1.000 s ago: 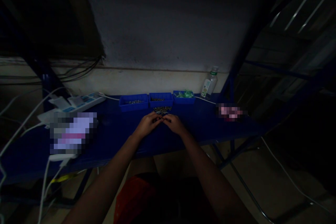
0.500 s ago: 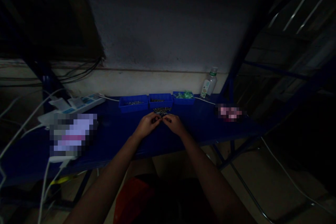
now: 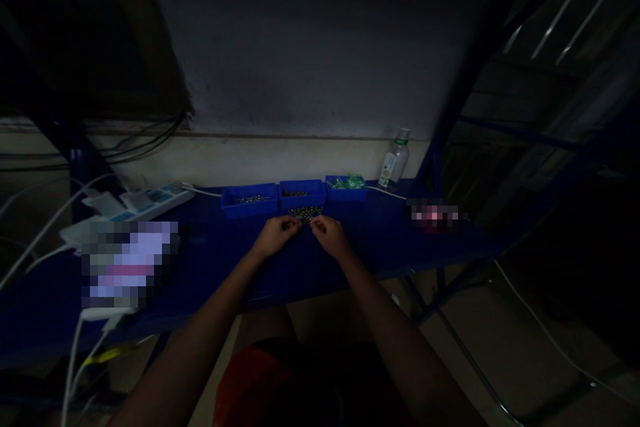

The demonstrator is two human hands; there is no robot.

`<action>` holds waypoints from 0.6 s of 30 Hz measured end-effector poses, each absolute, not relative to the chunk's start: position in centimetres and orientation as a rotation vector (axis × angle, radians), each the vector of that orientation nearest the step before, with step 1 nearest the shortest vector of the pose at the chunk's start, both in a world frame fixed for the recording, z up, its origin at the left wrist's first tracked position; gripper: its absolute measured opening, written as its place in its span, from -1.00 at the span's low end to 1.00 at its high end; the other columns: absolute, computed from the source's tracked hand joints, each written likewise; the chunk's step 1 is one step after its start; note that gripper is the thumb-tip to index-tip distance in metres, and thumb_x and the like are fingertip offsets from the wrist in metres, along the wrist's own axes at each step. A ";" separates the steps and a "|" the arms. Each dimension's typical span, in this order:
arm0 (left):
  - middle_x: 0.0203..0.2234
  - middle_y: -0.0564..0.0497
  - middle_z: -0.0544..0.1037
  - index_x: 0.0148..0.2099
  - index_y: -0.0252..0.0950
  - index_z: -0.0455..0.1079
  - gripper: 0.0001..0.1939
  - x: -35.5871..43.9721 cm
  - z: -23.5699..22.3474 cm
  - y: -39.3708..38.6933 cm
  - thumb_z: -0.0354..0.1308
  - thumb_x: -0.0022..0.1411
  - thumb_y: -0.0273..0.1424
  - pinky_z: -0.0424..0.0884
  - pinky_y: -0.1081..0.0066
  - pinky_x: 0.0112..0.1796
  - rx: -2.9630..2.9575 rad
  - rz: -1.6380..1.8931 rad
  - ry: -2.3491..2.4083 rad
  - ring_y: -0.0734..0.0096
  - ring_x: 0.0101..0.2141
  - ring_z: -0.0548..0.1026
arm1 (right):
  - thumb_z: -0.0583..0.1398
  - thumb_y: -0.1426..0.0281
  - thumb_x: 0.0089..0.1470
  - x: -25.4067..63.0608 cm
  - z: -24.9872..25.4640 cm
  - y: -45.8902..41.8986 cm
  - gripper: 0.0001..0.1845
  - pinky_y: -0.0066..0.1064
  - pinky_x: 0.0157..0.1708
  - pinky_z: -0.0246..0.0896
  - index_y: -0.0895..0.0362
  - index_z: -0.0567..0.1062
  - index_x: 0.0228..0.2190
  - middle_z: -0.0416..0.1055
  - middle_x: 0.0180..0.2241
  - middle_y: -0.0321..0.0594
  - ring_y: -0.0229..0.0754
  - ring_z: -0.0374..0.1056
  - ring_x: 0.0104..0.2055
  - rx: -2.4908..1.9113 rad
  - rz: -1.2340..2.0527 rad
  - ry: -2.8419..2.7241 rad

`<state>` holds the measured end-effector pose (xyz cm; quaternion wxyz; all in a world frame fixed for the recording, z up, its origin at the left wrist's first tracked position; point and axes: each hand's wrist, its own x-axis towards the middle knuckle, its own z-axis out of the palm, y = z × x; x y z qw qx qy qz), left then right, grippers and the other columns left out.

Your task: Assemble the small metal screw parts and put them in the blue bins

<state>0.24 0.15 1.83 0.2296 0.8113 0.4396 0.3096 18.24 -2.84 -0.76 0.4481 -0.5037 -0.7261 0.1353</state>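
Both of my hands are over the middle of the blue table [image 3: 210,247], close to a small pile of metal pieces [image 3: 306,213] that look like screws. My left hand [image 3: 276,236] has its fingers pinched at the near left side of the pile. Across a narrow gap, my right hand [image 3: 327,233] is also pinched, at the pile's near right side. Whatever lies between the fingertips is too small and dark to name. Just behind the pile stand a blue bin [image 3: 250,208] with thin metal pieces, a blue bin [image 3: 303,202] with small pieces, and a blue bin [image 3: 346,196] holding green plastic.
A power strip [image 3: 165,196] with plugs and white cables lies on the left, behind a blurred-out flat object [image 3: 133,263]. A clear bottle [image 3: 395,161] stands at the back right, with a blurred pinkish object [image 3: 434,215] nearby. Blue frame posts rise at both sides.
My hands have moved slightly apart, opening a gap between the fingertips and showing more of the pile. The whole view has shifted a little.
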 end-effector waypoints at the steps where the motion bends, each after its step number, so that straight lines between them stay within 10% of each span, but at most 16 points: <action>1: -0.48 0.03 0.51 -0.28 -0.33 0.45 -0.61 0.2 2.3 0.8 -0.01 0.11 -0.12 0.27 0.50 -0.42 2.232 0.885 1.287 0.42 -0.45 0.40 | 0.05 0.40 0.05 18.3 -0.9 -2.6 -0.84 -0.50 -0.33 0.14 0.13 0.41 -0.34 0.39 -0.42 -0.28 -0.31 0.28 -0.39 -1.285 0.339 -1.784; 18: -0.30 -0.13 0.53 -0.08 -0.27 0.37 -0.60 2.0 5.3 4.0 -0.06 0.17 -0.14 0.29 0.40 -0.30 2.288 0.878 1.865 0.21 -0.26 0.47 | 0.06 0.44 0.07 17.4 -1.0 -3.3 -0.63 -0.36 -0.02 0.06 0.04 0.33 -0.04 0.24 -0.05 -0.19 -0.20 0.17 -0.07 -1.281 -0.022 -2.155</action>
